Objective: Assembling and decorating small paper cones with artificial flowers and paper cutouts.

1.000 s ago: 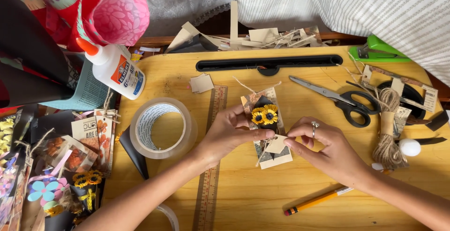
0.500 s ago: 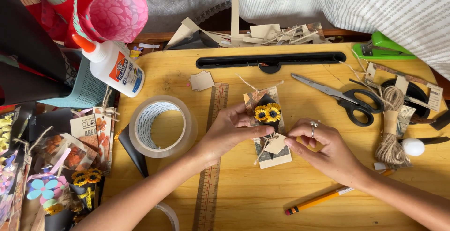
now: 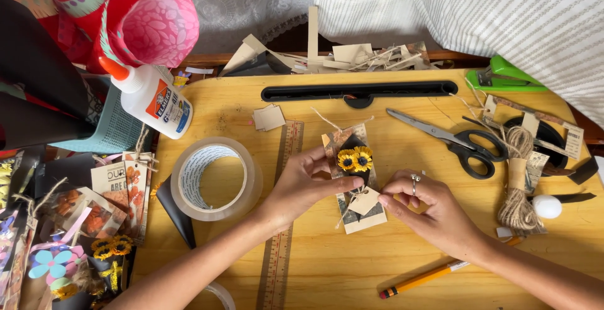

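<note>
The handmade card (image 3: 356,184) lies flat at the middle of the yellow wooden counter (image 3: 327,266), pinned between both hands. The left hand (image 3: 302,184) comes in from the left, its fingers (image 3: 343,184) closed on the card's edge just beneath the paper flowers. The right hand (image 3: 434,212) sits just beside it on the right, a ring on one finger, its fingers pinched shut on the small tan tag (image 3: 365,201) tied at the card's lower half.

The card is an upright rectangle of patterned brown paper with a dark cone shape on it, two yellow sunflowers (image 3: 354,159) at the cone's top and twine ends sticking out above.

Around it: a roll of clear tape (image 3: 214,179) and a wooden ruler (image 3: 282,222) to the left, a white glue bottle (image 3: 150,99) with an orange cap further back, black-handled scissors (image 3: 459,143) and a spool of twine (image 3: 517,181) to the right, a green stapler (image 3: 503,76) at the far corner, a yellow pencil (image 3: 425,278) near the front edge. Paper scraps (image 3: 340,55) pile up at the back, finished tags (image 3: 119,187) on the left.
</note>
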